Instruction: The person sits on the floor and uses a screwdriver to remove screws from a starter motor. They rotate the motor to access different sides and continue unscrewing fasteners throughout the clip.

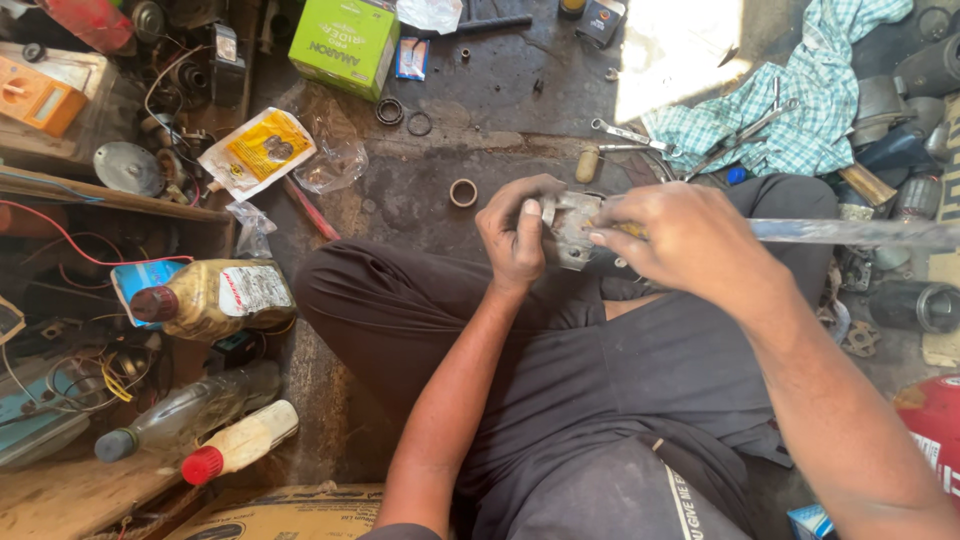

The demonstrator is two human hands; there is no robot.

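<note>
Along the left edge of the floor [480, 110] lies workshop clutter: an orange box [35, 95] among wires, a round grey metal disc [128, 168], a yellow-and-white packet [256, 152], and lower down a plastic bottle of amber oil [215, 298] with a dark red cap, lying on its side, with a clear bottle [185, 415] and a small red-capped bottle [240, 442] below it. A green carton [345, 42] sits at the top, and a small metal ring [463, 192] lies on the floor just beside the left hand. The person sits cross-legged in dark trousers, working over the lap. The left hand [517, 232] is clenched around the left side of a small grey metal part [572, 230], thumb pressed on its face, holding it off the floor between the knees. The right hand [685, 235] grips the handle of a long, flat metal tool [850, 232], whose bare length runs out to the right while its working end meets the part. Whether it is filing, prying or scraping cannot be told, and the tool is blurred. Judging by this, the job looks to be mid-way: the part is out and in hand, still being worked, and nothing is refitted yet. Further right, spanners [625, 132] lie beside a checked cloth [800, 100], with dark metal cylinders [918, 305] at the edge.
</note>
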